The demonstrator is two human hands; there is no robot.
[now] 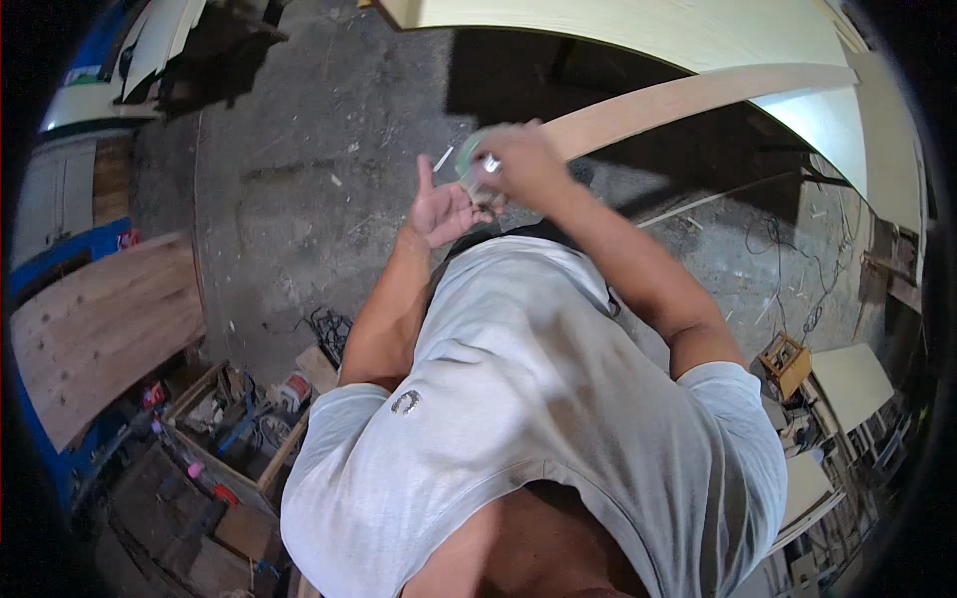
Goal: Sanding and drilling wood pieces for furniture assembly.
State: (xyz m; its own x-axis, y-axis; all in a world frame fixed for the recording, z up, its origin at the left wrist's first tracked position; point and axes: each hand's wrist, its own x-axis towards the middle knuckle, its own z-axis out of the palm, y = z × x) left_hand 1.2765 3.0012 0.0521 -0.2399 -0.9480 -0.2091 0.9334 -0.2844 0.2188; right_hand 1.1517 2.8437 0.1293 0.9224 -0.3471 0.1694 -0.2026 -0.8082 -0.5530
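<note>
My right hand [523,164] is closed on a round, pale green translucent object [465,154], seemingly a roll of tape, smeared by motion. My left hand [444,209] is open, palm up with its thumb raised, just left of and below the roll. Whether its fingertips touch it I cannot tell. Beyond my right hand, a long curved-looking strip of light wood [688,100] runs up to the right, along a large cream board [618,25].
A wooden board [105,339] leans against something blue at the left. A wooden crate of tools [189,404] sits lower left. Cables [788,259] lie on the concrete floor at the right. Stacked offcuts and panels [847,389] are at the lower right, beside a small wooden frame [785,364].
</note>
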